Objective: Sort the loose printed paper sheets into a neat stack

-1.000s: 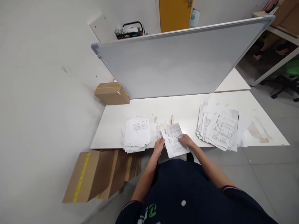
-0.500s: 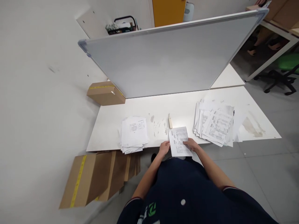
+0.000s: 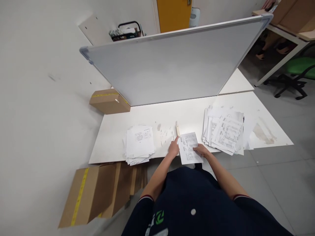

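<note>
Printed paper sheets [image 3: 190, 149] are held in front of my body at the table's near edge, several lines of text and a grid facing up. My right hand [image 3: 201, 150] grips their right edge, thumb on top. At the left edge is my left hand [image 3: 174, 148], its index finger stretched along the upper left corner and the other fingers curled against the paper, partly hidden. Just beyond that fingertip lies a small cream-coloured oblong object [image 3: 178, 130], whose kind I cannot make out.
A paper stack [image 3: 139, 142] lies to the left, and a looser, fanned pile of printed sheets [image 3: 227, 132] to the right. Behind the white table [image 3: 162, 113] stands a whiteboard [image 3: 167, 68]. Cardboard boxes are at the back left [image 3: 110, 101] and below the left edge [image 3: 83, 196].
My left hand has slid up the sheets' left edge, and its index finger now extends to the corner. The paper has turned more upright; my right hand keeps its grip.
</note>
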A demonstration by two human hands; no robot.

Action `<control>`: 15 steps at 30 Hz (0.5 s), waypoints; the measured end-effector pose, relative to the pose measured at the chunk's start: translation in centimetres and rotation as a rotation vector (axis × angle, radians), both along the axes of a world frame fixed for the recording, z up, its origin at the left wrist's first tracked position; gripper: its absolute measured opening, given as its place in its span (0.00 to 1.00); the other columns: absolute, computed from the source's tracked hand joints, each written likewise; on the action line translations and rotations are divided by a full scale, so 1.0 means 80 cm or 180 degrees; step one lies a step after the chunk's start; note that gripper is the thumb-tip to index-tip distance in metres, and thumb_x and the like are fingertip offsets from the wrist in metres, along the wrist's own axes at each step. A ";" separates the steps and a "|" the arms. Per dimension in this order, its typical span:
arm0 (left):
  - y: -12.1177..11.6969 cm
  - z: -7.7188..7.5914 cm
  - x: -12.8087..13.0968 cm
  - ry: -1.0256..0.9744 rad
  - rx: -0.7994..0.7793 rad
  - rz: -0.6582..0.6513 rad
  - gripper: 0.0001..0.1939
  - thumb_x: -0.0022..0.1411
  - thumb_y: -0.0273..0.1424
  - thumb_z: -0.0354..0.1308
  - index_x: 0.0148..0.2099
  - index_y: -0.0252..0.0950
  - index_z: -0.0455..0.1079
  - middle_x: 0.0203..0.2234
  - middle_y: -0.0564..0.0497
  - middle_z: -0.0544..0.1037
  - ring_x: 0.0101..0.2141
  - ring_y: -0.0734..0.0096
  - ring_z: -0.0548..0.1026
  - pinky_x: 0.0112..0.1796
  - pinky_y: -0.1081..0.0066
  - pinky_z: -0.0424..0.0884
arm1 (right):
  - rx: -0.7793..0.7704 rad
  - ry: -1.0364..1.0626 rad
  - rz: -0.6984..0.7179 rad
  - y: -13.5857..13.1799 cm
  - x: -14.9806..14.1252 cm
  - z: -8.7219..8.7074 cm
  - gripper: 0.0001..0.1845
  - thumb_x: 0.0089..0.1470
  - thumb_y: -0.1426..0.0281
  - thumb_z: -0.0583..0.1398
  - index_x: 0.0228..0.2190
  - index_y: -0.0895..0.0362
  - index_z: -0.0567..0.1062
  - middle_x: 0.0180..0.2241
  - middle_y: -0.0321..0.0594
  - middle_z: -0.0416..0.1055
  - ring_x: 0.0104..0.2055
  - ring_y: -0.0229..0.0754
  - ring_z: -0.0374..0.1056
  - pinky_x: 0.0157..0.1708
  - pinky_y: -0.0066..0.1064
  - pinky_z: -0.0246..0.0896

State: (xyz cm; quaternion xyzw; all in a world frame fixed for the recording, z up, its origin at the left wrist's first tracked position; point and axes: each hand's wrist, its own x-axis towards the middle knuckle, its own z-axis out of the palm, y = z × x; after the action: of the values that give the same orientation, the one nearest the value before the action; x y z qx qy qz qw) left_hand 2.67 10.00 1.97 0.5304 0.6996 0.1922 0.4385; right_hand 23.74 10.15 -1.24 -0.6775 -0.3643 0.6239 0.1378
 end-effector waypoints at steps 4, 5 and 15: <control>0.011 0.004 0.005 0.0369 -0.0159 -0.0265 0.29 0.55 0.29 0.51 0.60 0.43 0.55 0.41 0.40 0.68 0.39 0.55 0.70 0.39 0.61 0.62 | -0.0007 -0.0031 0.0054 0.001 0.000 0.002 0.11 0.39 0.73 0.58 0.31 0.62 0.72 0.37 0.51 0.74 0.37 0.47 0.71 0.29 0.30 0.66; 0.012 0.004 0.006 0.0459 -0.0199 -0.0337 0.30 0.55 0.28 0.51 0.60 0.45 0.54 0.41 0.40 0.68 0.40 0.55 0.69 0.39 0.60 0.62 | -0.0016 -0.0033 0.0067 0.002 0.000 0.002 0.12 0.39 0.74 0.58 0.31 0.62 0.72 0.37 0.51 0.74 0.37 0.47 0.71 0.29 0.30 0.66; 0.012 0.009 0.012 0.1111 -0.0361 -0.0867 0.34 0.57 0.26 0.48 0.63 0.48 0.43 0.47 0.39 0.64 0.46 0.52 0.64 0.42 0.57 0.61 | 0.0075 -0.0098 0.0034 0.003 -0.001 0.002 0.11 0.37 0.75 0.58 0.29 0.61 0.72 0.34 0.49 0.75 0.33 0.46 0.72 0.28 0.29 0.66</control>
State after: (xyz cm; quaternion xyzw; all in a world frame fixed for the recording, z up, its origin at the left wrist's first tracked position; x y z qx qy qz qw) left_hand 3.62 10.95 2.70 0.6197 0.6966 -0.0031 0.3617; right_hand 23.63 10.35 -1.09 -0.6835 -0.3773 0.6097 0.1368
